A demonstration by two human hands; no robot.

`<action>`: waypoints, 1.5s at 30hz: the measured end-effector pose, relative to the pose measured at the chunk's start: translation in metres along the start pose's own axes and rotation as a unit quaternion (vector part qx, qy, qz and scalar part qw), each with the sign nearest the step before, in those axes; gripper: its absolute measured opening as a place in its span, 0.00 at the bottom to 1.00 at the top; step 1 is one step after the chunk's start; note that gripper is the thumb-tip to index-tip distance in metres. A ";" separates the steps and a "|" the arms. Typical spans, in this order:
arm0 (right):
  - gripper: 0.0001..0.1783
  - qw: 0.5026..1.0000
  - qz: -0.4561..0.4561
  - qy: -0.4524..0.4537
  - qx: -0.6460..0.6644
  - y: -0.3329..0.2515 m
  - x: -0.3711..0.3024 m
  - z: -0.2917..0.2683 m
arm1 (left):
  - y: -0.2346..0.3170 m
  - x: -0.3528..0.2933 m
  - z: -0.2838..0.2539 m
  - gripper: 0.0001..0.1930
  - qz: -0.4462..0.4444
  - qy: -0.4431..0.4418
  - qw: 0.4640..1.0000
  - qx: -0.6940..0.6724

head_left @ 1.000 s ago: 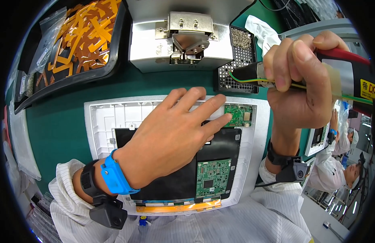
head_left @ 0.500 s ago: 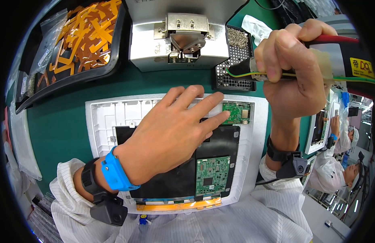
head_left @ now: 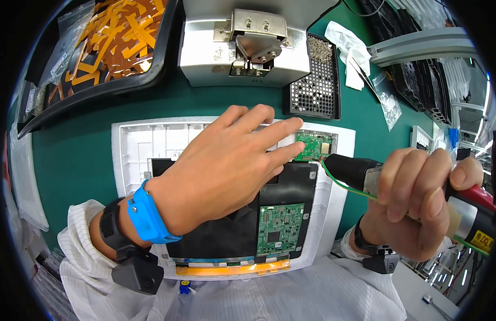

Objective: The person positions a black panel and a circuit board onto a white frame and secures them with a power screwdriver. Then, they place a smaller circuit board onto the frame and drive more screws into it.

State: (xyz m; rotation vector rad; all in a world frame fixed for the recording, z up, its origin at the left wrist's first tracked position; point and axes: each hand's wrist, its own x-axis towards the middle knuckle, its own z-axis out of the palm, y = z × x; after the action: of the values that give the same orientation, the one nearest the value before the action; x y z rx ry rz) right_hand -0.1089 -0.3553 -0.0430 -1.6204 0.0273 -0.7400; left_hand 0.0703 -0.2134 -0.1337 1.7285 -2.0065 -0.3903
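My left hand [head_left: 221,166] lies palm down over a white panel housing [head_left: 131,142], fingers spread. Its fingertips reach the left edge of a small green circuit board [head_left: 313,143] in the housing's far right corner. In my right hand [head_left: 414,206] is an electric screwdriver [head_left: 350,169], fingers wrapped round its body. The tool lies nearly level, its black nose pointing left at that board's lower edge; the bit's tip is too small to make out. A green-yellow wire [head_left: 339,183] runs along it. A larger green board [head_left: 280,227] sits on the housing's black sheet [head_left: 288,184].
Beyond the housing stands a metal box-shaped machine [head_left: 242,59]. Right of it is a perforated black screw tray [head_left: 315,88] with loose screws. A black bin [head_left: 151,80] of orange flex cables [head_left: 111,43] stands far left. White cloth [head_left: 348,51], tweezers [head_left: 364,77] and a clear bag [head_left: 390,107] lie far right.
My right hand has brought the screwdriver down and toward me, from the screw tray to the small green board. My left hand stays spread in nearly the same place on the housing.
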 end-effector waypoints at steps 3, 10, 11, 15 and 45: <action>0.14 1.000 0.010 0.000 -0.013 0.005 -0.002 0.005 | 0.000 0.001 -0.001 0.21 0.002 -0.001 1.000 -0.004; 0.15 1.000 0.011 0.001 -0.019 0.019 -0.001 0.010 | 0.000 0.000 0.002 0.20 -0.002 0.013 1.000 -0.018; 0.15 1.000 0.012 0.003 -0.012 0.019 -0.001 0.010 | -0.001 0.000 0.003 0.20 -0.001 0.015 1.000 -0.014; 0.15 1.000 0.016 -0.008 -0.009 0.021 -0.001 0.009 | -0.001 0.000 0.004 0.20 -0.002 0.015 1.000 -0.012; 0.12 0.997 0.046 0.019 -0.067 0.021 0.002 0.022 | -0.002 0.000 0.005 0.22 0.002 0.016 1.000 0.017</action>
State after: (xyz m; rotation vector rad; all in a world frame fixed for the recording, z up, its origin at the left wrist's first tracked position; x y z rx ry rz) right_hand -0.0891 -0.3411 -0.0611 -1.7201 0.1811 -0.7094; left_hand 0.0690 -0.2141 -0.1390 1.7392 -2.0050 -0.3281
